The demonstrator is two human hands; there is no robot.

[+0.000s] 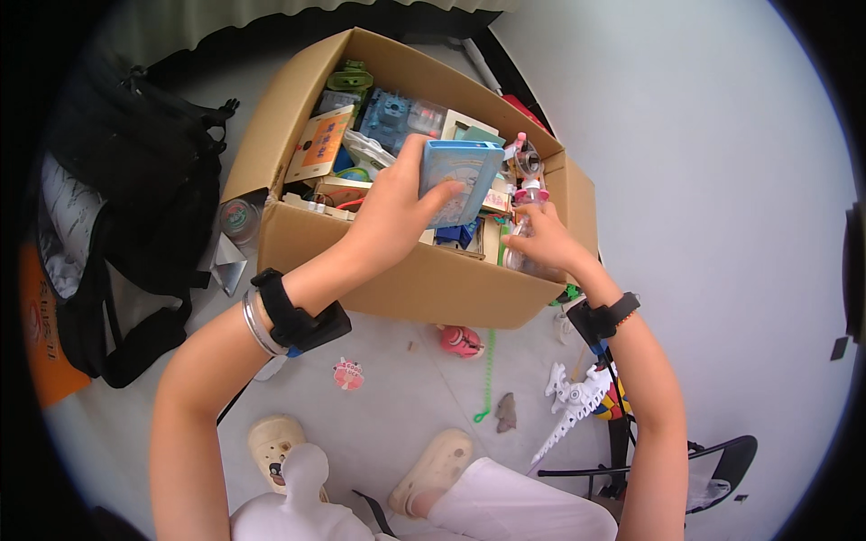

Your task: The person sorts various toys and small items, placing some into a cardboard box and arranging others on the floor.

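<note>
My left hand grips a light blue flat case with printed pictures, thumb across its front. It is held above an open cardboard box packed with toys and models. At the box's right end, my right hand reaches in with its thumb and forefinger apart. Clear plastic items lie under and beside it, and a clear bottle with a pink collar stands just beyond its fingers. Whether those fingers hold anything is hidden. Also in the box are a translucent blue model and a wooden panel with an orange label.
A black bag slumps left of the box, beside a clear pyramid. On the floor lie a pink toy, a green coiled cord and a white dinosaur toy. A black-framed chair is at lower right.
</note>
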